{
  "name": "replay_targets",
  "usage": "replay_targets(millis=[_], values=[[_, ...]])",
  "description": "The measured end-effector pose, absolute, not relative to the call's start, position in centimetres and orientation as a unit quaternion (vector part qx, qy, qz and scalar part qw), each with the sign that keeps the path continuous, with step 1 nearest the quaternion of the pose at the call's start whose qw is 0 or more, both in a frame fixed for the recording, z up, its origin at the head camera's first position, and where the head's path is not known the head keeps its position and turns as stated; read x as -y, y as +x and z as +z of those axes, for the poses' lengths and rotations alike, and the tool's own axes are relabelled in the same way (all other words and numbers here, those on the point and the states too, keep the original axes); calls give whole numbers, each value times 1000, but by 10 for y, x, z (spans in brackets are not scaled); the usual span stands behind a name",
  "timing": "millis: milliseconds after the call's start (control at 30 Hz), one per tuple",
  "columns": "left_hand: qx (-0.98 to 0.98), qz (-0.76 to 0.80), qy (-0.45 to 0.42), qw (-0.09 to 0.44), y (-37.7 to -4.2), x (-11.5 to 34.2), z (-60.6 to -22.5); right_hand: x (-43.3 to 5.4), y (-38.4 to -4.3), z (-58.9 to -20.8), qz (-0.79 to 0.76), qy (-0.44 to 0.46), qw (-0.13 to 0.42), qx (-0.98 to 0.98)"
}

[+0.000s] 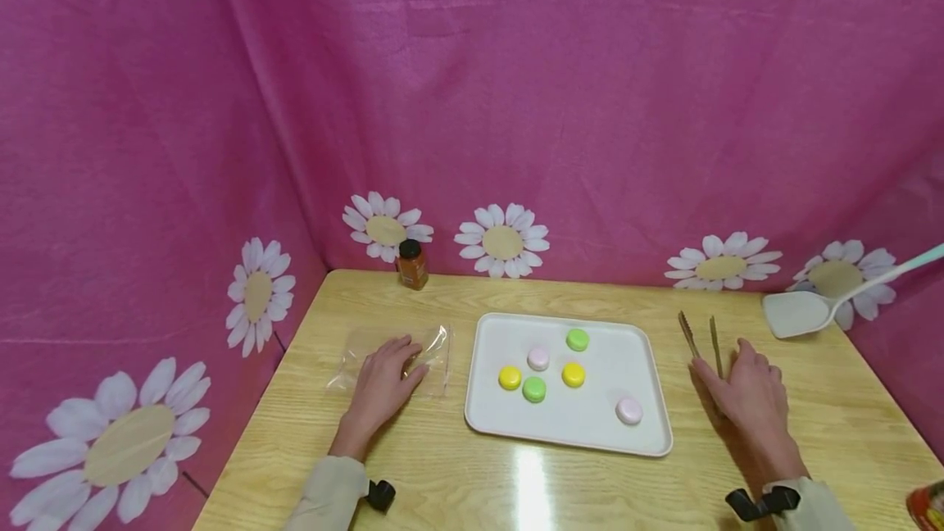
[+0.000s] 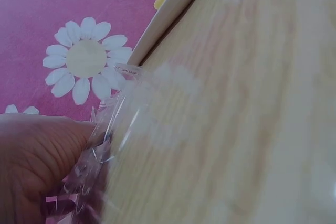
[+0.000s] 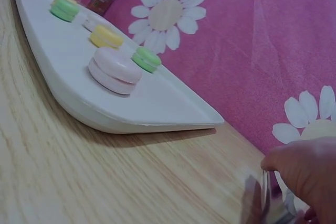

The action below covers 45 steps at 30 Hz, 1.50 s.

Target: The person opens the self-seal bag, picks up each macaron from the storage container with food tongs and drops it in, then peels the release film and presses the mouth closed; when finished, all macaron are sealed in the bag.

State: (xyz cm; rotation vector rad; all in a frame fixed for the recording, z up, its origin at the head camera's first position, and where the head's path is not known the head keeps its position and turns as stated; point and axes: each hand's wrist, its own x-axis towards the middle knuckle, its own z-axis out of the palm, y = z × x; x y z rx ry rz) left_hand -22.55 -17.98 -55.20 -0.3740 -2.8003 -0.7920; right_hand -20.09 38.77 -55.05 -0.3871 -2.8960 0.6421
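My left hand (image 1: 382, 383) rests on a clear plastic bag (image 1: 437, 359) at the table's left, thumb spread from the relaxed fingers. In the left wrist view, crinkled plastic (image 2: 118, 124) overlaps the thumb tip. My right hand (image 1: 752, 400) holds metal tongs (image 1: 715, 342) beside the tray, with the arms apart and pointing away from me. The thumb lies on the near arm in the right wrist view. Between the hands, a white tray (image 1: 553, 424) bears several macarons: yellow (image 1: 510, 377), green (image 1: 534, 389) and pale pink (image 1: 629, 410), the last one sitting apart at the right.
A small dark-capped bottle (image 1: 413, 267) stands at the back left. At the back right lies a white spatula (image 1: 798, 314) with a pale green handle. A red can-like object (image 1: 927, 506) shows at the right edge. Pink flowered cloth (image 1: 590, 146) walls the table.
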Motion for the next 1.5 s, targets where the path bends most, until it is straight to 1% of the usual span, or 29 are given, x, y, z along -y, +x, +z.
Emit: replay_targets(millis=[233, 333, 533, 900, 1100, 1200, 1300, 1433, 1500], values=[[937, -284, -139, 150, -234, 174, -554, -380, -208, -552, 201, -161, 71, 964], [934, -290, -140, 156, -236, 172, -555, -377, -208, -552, 195, -166, 79, 963], [931, -305, -133, 151, -240, 169, -554, -374, -211, -553, 188, -165, 99, 963], [920, -331, -144, 151, -250, 167, -549, -371, -216, -546, 193, -154, 85, 965], [925, -328, -133, 137, -253, 165, -545, -374, -212, -543, 191, -146, 74, 968], [930, -324, -110, 134, -255, 164, -541, -375, -210, -545, 193, -139, 80, 968], [941, -306, -88, 112, -258, 164, -538, -376, -209, -546, 195, -133, 85, 968], [959, -267, -70, 59, -259, 164, -540, -375, -208, -548, 203, -127, 83, 967], [963, -256, -68, 47, -259, 165, -542, -375, -207, -548, 209, -122, 86, 966]])
